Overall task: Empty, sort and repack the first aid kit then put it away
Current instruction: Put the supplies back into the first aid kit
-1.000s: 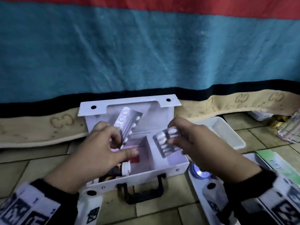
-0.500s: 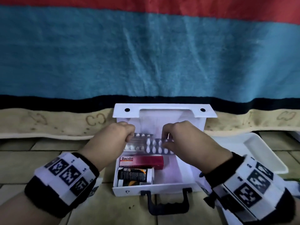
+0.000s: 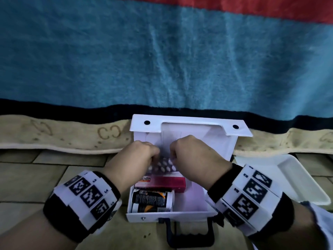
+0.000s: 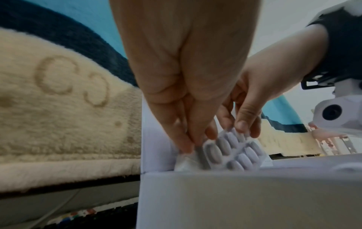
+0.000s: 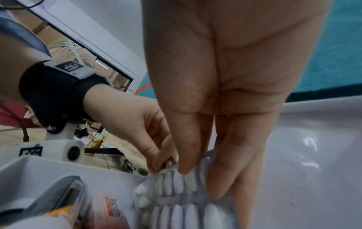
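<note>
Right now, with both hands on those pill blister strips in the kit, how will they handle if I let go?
The blister strips look thin and light, so they would probably flex rather than stay rigid. Both the left hand and right hand pinch them by the edges; the glossy foil may slide. They stand leaning behind the red box, so they will likely flop flat.

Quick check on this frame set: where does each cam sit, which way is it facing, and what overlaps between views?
Head: worn on the head, facing forward and down at the open first aid kit; both hands and wristbands show.
Left wrist: low beside the kit, looking along the left hand at the blister packs; the right hand also shows.
Right wrist: looks along the right hand down into the kit; the left hand shows too.
Shared: all three views show both hands pinching the blister packs.
</note>
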Available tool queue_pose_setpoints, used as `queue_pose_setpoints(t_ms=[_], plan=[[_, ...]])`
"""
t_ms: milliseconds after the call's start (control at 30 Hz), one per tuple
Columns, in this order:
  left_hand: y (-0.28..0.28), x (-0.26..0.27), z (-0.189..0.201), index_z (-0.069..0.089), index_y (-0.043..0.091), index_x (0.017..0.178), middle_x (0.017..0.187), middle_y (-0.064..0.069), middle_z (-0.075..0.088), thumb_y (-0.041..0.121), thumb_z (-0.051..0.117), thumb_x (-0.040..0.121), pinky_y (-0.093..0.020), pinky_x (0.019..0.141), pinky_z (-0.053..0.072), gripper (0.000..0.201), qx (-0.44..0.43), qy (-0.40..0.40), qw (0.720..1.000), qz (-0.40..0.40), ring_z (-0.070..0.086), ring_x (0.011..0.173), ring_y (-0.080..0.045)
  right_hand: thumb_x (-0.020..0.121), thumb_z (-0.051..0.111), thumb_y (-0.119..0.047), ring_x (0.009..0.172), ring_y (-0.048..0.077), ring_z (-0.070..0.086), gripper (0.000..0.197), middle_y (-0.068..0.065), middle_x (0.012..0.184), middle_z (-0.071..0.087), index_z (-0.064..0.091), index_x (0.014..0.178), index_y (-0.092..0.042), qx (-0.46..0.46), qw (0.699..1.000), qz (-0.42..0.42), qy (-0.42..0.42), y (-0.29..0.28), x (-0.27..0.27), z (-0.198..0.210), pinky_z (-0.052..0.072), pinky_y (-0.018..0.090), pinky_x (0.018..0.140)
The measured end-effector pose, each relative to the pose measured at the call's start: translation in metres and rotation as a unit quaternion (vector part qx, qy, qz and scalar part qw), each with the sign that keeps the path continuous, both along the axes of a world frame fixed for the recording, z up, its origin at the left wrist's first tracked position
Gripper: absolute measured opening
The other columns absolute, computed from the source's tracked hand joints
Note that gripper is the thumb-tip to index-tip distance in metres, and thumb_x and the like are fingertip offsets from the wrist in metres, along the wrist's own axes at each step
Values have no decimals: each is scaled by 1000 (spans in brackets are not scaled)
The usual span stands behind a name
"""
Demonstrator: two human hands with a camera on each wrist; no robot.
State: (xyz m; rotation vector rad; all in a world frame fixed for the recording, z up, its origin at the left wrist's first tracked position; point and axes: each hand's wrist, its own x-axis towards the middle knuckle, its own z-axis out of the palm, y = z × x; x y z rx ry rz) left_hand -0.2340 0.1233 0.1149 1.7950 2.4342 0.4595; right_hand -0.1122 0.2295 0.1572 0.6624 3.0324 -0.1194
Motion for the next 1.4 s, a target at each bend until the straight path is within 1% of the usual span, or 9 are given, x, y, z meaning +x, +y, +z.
queue_pose_setpoints(t_ms=[167,400,600,767,933,1000,1167,1333,1400], plan=[[-6,-9,-11,57,28,67,73,7,60,-5,55,72,-28,68,48,33,-39,14,999,10,58,74,-13,84,58,-8,92,29,62,12,10,97,65,67,89,-13,-1,1000,-7,-23,2,-8,-8,41,28,64],[-15,-13,-20,69,19,67,75,5,59,-9,66,66,-24,71,42,28,-6,42,999,30,50,76,-12,82,53,0,90,30,62,20,13,96,65,67,92,-8,-15,1000,19,-19,-1,-16,-3,40,27,65],[-20,-14,-15,72,28,92,98,10,65,4,59,80,-28,89,45,30,-22,50,998,45,59,98,-13,84,51,-1,91,25,63,24,11,102,65,69,97,-11,-64,997,26,-22,-3,-21,-7,39,24,66],[-23,-15,-14,72,27,88,95,10,66,1,59,77,-29,88,44,31,-4,23,998,58,58,98,-13,86,45,4,78,21,48,36,5,88,48,67,105,-17,-115,991,55,-47,-16,-23,1,38,27,67],[-25,-14,-15,73,23,83,86,3,64,-2,59,73,-35,82,48,31,0,35,999,39,59,91,-21,89,44,0,74,19,44,27,7,82,52,65,105,-7,-90,984,111,-105,-22,-26,-7,34,26,57],[-27,-15,-20,73,25,89,87,3,62,-2,59,74,-33,81,45,34,-12,48,998,35,56,91,-21,90,45,-1,66,16,43,30,2,79,49,67,107,-12,-89,985,110,-101,-21,-24,-6,31,21,49],[-27,-11,-23,72,30,93,84,11,53,-4,60,75,-27,77,35,40,-4,51,998,34,53,92,-17,86,52,-1,76,22,56,25,4,85,58,65,86,-23,-117,991,36,-56,-8,-17,-1,48,29,67],[-27,-3,-18,64,38,108,106,17,57,3,52,85,-24,80,22,44,-48,60,997,21,47,108,-5,88,49,-5,94,25,63,33,7,109,66,64,117,-13,-122,973,72,-184,-7,-13,-10,52,31,77],[-26,-2,-18,61,38,112,109,17,56,5,50,85,-25,81,23,44,-72,71,994,31,46,110,-6,89,48,-4,91,25,64,35,8,107,66,63,119,-13,-119,972,82,-187,-8,-14,-13,50,29,69]])
